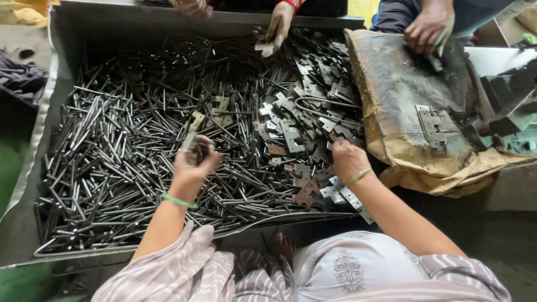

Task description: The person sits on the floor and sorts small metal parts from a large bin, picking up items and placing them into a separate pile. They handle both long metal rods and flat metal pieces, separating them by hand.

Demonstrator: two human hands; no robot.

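A wide metal tray (pixel 33 223) holds a heap of thin steel pins (pixel 117 151) on its left and flat hinge plates (pixel 296 128) on its right. My left hand (pixel 193 162) hovers over the pins, fingers closed around a small hinge plate with a pin at it. My right hand (pixel 347 159) rests palm down on the plates at the tray's near right. Whether its fingers grip a piece is hidden. Both wrists wear green bands.
Another person's hand (pixel 278 25) with a red bangle picks at plates by the tray's far edge. A second person's hand (pixel 428 28) rests on a dirty brown sack (pixel 403 95) carrying an assembled hinge (pixel 432 126). Dark metal blocks (pixel 506 100) lie far right.
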